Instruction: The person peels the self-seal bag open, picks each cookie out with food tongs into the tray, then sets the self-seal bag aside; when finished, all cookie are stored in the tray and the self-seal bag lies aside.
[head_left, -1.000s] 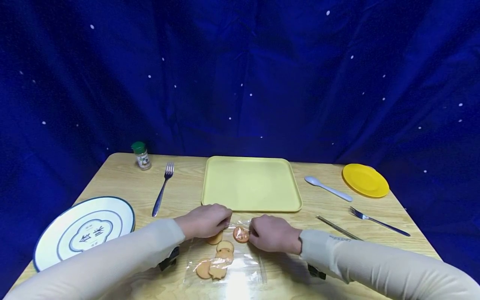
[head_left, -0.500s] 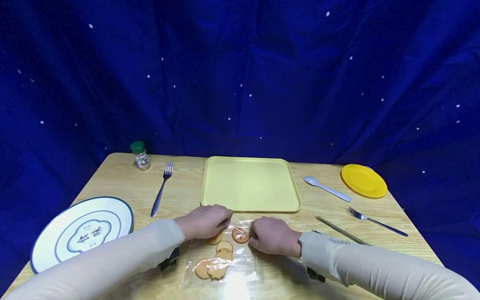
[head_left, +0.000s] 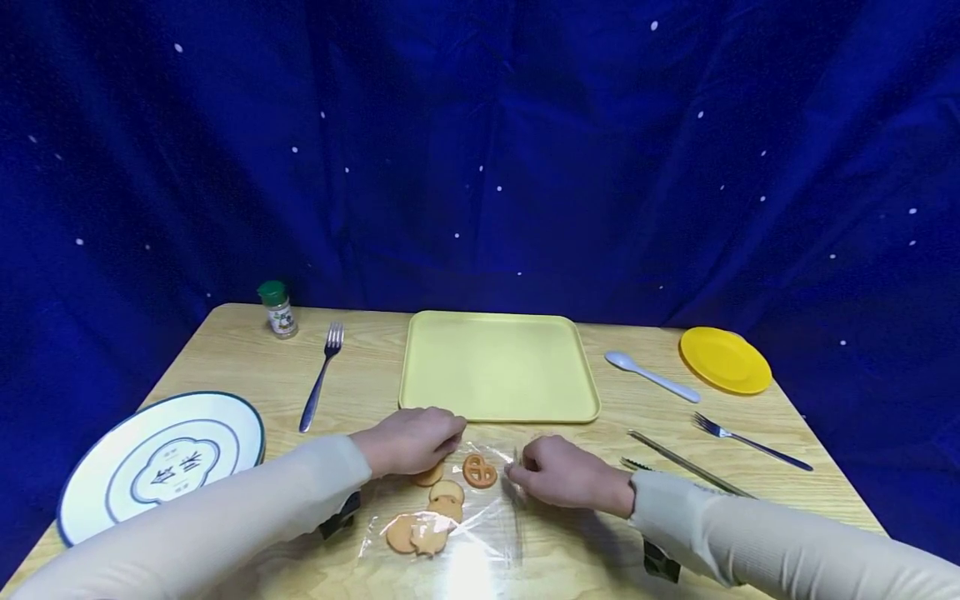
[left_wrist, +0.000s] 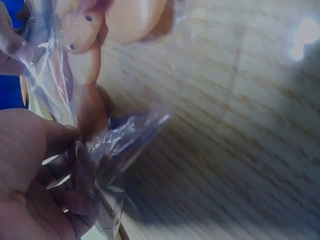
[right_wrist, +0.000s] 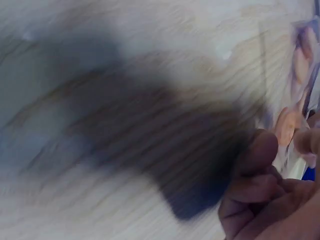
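A clear plastic bag [head_left: 491, 521] lies flat at the table's near middle, with several round tan cookies [head_left: 430, 533] and a pretzel-shaped cookie [head_left: 479, 472] inside it. My left hand [head_left: 415, 442] pinches the bag's upper left corner. In the left wrist view, crumpled film [left_wrist: 112, 160] bunches between thumb and fingers. At the upper right edge, my right hand [head_left: 566, 472] has curled fingers, with a bit of raised film at the fingertips. The right wrist view shows its thumb [right_wrist: 262, 150] bent against the fingers beside the bag; the pinch itself is mostly hidden.
Beyond the hands lies a pale yellow tray [head_left: 498, 367]. Left are a large white plate [head_left: 217, 417], a fork [head_left: 322, 375] and a green-capped shaker [head_left: 279, 310]. Right are metal tongs [head_left: 690, 465], partly under the sleeve, a second fork [head_left: 750, 442], a spoon [head_left: 652, 377] and a yellow plate [head_left: 726, 360].
My right hand has shifted slightly right, and its fingers have drawn back from the pretzel-shaped cookie. More of the tongs shows beside the sleeve. My left hand stays on its corner.
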